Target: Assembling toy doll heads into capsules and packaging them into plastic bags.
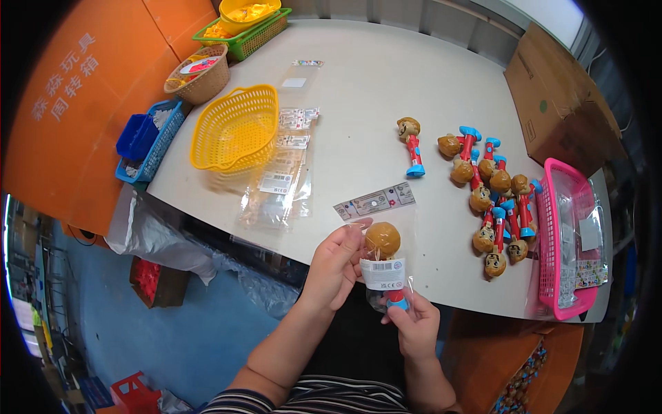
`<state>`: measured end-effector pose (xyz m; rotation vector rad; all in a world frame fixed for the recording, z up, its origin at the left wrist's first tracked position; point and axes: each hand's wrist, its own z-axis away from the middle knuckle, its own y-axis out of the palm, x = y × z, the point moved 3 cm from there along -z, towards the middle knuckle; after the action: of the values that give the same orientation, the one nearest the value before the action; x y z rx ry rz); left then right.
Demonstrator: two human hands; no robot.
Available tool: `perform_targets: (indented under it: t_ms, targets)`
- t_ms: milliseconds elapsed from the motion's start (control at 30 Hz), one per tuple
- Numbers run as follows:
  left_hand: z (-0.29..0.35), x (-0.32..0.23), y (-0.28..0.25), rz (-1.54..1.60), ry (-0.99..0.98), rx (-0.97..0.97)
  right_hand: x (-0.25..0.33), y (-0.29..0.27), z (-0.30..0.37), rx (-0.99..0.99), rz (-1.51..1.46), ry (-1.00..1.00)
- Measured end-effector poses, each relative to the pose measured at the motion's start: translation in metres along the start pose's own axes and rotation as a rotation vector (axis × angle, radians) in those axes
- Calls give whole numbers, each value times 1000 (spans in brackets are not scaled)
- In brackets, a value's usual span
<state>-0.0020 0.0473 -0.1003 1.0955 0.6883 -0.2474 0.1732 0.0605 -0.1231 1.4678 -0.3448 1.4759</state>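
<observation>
Close in front of me, a toy figure (383,240) with a round brown head and a red and blue body sits inside a clear plastic bag (409,228). The bag has a printed header strip and a white label over the figure's middle. My left hand (336,269) is closed on the bag's left side, by the head. Lower down, my right hand (416,323) pinches the bag beside the blue feet. Beyond the bag, a single loose figure (412,148) lies on the table. More such figures (498,200) lie in a group to the right.
Flat clear bags (279,172) overlap beside a yellow basket (234,131) at left. A pink basket (547,238) with bags stands at the right edge, near a cardboard box (558,96). Blue (172,131), tan (207,79) and green (262,40) baskets line the far left.
</observation>
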Motion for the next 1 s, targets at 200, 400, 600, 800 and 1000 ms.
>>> perform_targets:
  t_ms: [200, 400, 600, 800, 1000]
  targets:
    - [-2, 5, -12, -185, 116, -24, 2, 4, -2, -61, 76, -205]
    - [-8, 17, 1, -463, 692, -245, 15, 22, 2, -211, 781, -633]
    - [-13, 23, 6, -577, 685, -205, 16, 24, -4, -252, 1043, -855]
    - [-11, 25, 5, -639, 683, -239, 8, 26, -8, -240, 1155, -936]
    - [0, 9, 15, -463, 561, -211, 11, 18, -11, -242, 1032, -836]
